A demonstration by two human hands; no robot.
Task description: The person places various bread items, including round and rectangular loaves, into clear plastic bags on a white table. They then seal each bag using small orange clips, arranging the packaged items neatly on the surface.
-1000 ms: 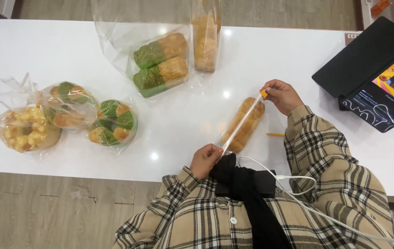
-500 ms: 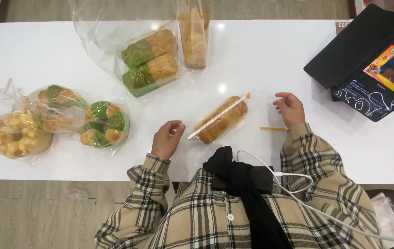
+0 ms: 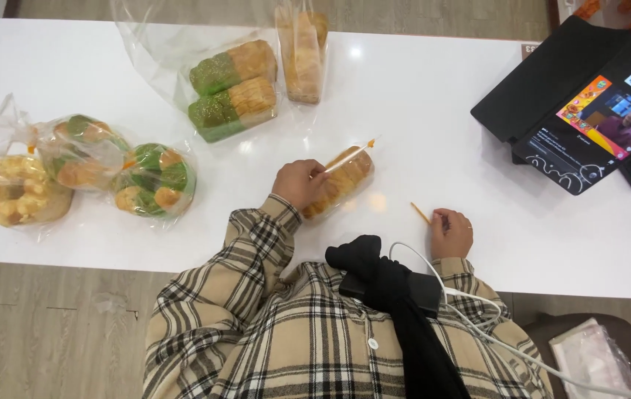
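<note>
Fingers of the left hand (image 3: 299,182) curl round the near end of a small bagged loaf (image 3: 339,181), pinning it flat on the white table (image 3: 433,103) w/ its tied orange-tipped neck aimed up-right, away from the person. Right hand (image 3: 450,233), right of the loaf and well apart, rests near the table's front edge; thumb and forefinger look pressed on a thin orange twist tie (image 3: 420,213), though the view is small. Green-and-tan loaves (image 3: 232,89) lie beyond the loaf, round buns (image 3: 154,181) left of it, tablet (image 3: 596,122) far right. Bare tabletop betw. loaf and tablet gives room.
</note>
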